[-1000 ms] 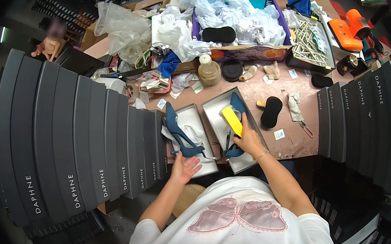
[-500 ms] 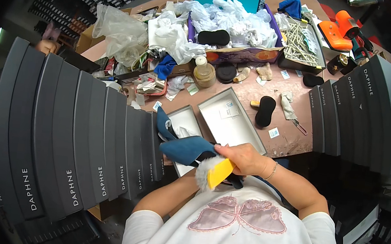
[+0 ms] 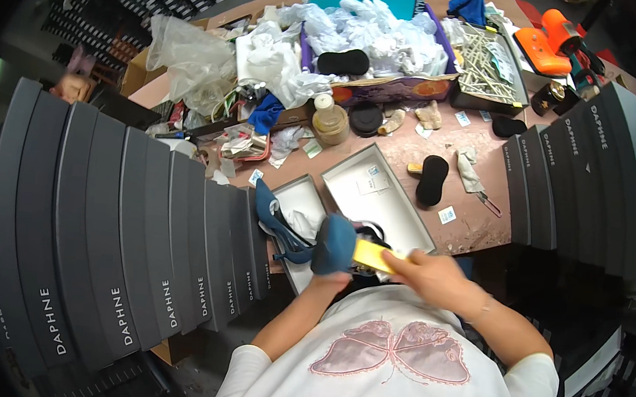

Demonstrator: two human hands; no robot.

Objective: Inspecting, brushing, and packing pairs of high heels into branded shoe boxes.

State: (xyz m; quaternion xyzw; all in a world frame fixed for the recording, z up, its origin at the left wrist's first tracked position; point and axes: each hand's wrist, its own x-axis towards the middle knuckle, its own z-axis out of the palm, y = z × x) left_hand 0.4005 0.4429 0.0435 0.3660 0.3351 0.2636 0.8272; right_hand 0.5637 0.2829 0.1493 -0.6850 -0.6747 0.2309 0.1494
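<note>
My left hand [image 3: 334, 279] grips a blue shoe [image 3: 335, 245], mostly hidden beneath it; the shoe is turned on end and a little blurred. A brush with a yellow handle [image 3: 375, 257] is pinched in my right hand [image 3: 433, 279], its head against or just behind the shoe's edge; contact is hard to tell. The other blue shoe [image 3: 277, 229], a pointed high heel, leans at the left side of a grey shoebox with a white inside [image 3: 305, 191] holding crumpled white paper. Beside it lies a second grey tray-like box part [image 3: 401, 221], white within.
Rows of grey shoeboxes stand at left [image 3: 141, 219] and right [image 3: 596, 173]. Behind are a purple carton [image 3: 399, 95] of crumpled tissue, a jar with a white cap [image 3: 331, 122], a tray of white sticks [image 3: 490, 69], a black oval pad [image 3: 433, 181] and an orange tool [image 3: 544, 52].
The held shoe has swung from lying sideways, toe left, to standing on end. My right hand and the brush have shifted right and slightly down; the brush's bristles no longer show clearly.
</note>
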